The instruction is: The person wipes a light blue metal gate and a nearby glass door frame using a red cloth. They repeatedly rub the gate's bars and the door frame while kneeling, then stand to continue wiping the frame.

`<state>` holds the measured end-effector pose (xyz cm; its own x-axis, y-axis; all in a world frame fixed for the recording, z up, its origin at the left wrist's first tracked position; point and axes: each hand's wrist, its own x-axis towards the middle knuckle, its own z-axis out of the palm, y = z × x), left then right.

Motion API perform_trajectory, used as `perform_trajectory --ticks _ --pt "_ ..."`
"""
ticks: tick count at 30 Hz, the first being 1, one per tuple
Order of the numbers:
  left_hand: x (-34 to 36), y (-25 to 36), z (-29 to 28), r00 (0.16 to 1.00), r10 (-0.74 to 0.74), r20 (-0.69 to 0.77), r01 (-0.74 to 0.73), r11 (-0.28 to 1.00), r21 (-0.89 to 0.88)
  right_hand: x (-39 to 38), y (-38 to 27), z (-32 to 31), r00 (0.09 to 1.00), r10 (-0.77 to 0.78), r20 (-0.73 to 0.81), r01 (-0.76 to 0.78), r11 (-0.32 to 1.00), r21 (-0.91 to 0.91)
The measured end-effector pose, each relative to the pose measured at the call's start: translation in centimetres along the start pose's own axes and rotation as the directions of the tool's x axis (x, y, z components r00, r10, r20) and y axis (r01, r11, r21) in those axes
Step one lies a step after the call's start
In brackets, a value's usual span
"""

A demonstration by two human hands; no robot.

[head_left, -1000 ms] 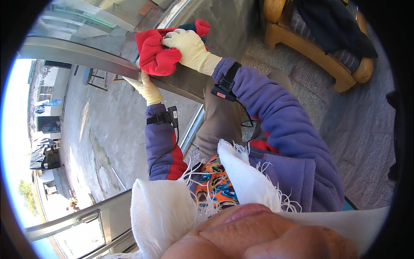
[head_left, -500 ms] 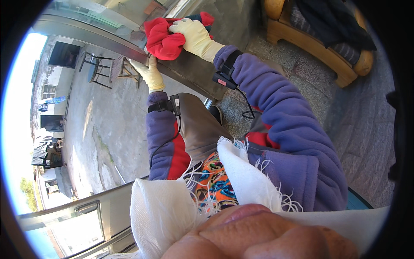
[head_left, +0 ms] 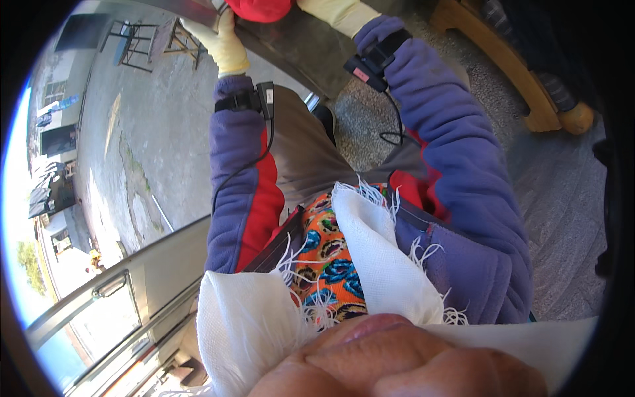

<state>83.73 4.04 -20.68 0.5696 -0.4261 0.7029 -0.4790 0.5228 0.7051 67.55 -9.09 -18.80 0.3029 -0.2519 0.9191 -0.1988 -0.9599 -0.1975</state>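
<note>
My left hand (head_left: 223, 45), in a pale yellow glove, is at the edge of a grey metal door (head_left: 192, 8), its thumb on one side and its fingers on the other. Beside it, a bunched red cloth (head_left: 261, 8) lies against the door and is cut off by the top edge of the view. My right hand (head_left: 337, 12), gloved the same way, is at the cloth's right side. Its fingertips run out of the picture, but half a second ago they were closed on the cloth.
Outside on the left, chairs and a small table (head_left: 135, 46) stand on a concrete yard (head_left: 99, 159). A wooden seat (head_left: 503, 56) with dark fabric is at the upper right. A door panel with a handle (head_left: 111, 286) is at the lower left. Speckled flooring (head_left: 364, 112) lies below me.
The view has tilted, so both hands and the red cloth sit higher, with the cloth and right hand partly out of frame. My right hand appears farther right. The left hand remains at the door edge.
</note>
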Motion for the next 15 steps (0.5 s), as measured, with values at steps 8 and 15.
perform_trajectory --ticks 8,15 --pt "0.8 -0.4 -0.7 0.986 -0.04 0.162 0.066 0.986 -0.155 -0.2 -0.1 0.3 0.993 0.011 -0.12 0.002 0.995 0.102" --pt "0.6 0.3 -0.7 0.994 -0.028 0.104 0.031 0.999 -0.027 -1.1 -1.6 -0.9 0.997 0.002 -0.074 0.003 0.998 0.056"
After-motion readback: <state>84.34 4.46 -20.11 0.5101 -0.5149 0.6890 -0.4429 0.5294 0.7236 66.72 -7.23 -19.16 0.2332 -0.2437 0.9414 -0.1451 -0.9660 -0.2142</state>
